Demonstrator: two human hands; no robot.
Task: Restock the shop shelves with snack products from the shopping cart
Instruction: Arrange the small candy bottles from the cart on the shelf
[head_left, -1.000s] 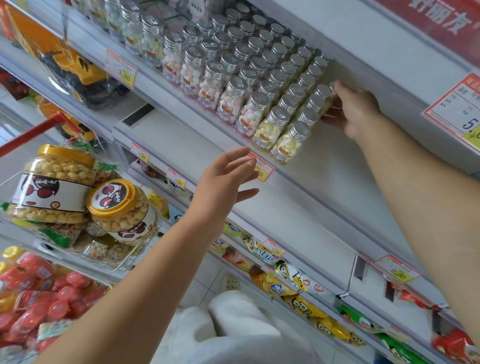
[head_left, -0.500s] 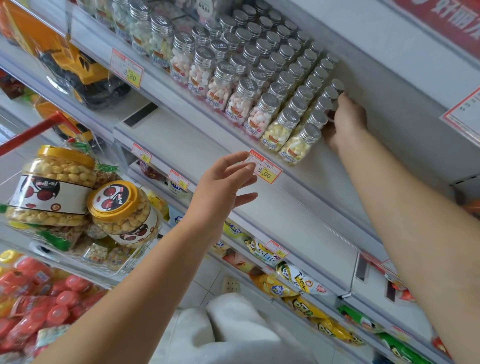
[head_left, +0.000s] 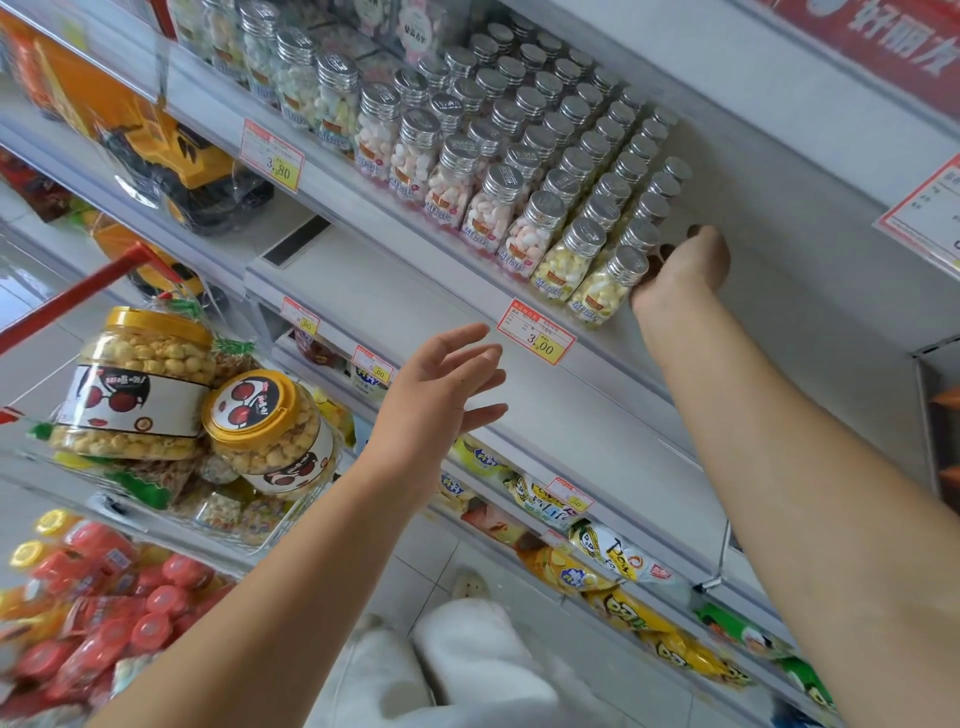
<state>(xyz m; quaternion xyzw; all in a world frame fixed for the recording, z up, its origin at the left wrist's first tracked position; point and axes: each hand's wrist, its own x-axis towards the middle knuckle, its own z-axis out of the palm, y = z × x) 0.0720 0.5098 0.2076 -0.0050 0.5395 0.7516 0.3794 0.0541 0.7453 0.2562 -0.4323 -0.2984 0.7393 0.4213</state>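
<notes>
Several rows of small candy bottles (head_left: 519, 171) with silver caps fill the upper shelf (head_left: 727, 322). My right hand (head_left: 680, 270) touches the right side of the rightmost row, next to the front bottle (head_left: 605, 288) of yellow candy; its fingertips are partly hidden. My left hand (head_left: 441, 384) hovers open and holds nothing, below the shelf's price rail. The shopping cart (head_left: 78, 296) at the left carries two clear snack jars with yellow lids (head_left: 140, 384) (head_left: 270, 431) on top of bagged snacks.
Price tags (head_left: 537, 338) hang on the shelf rails. A yellow toy truck (head_left: 176, 161) sits on the shelf at the left. Snack bags (head_left: 613, 561) line the lower shelves. Red packets (head_left: 104, 623) fill the cart's lower basket. My white-trousered legs (head_left: 467, 670) stand below.
My right hand has slid from the back of the rightmost bottle row toward its front. The left hand has stayed open in the air, nearly in place.
</notes>
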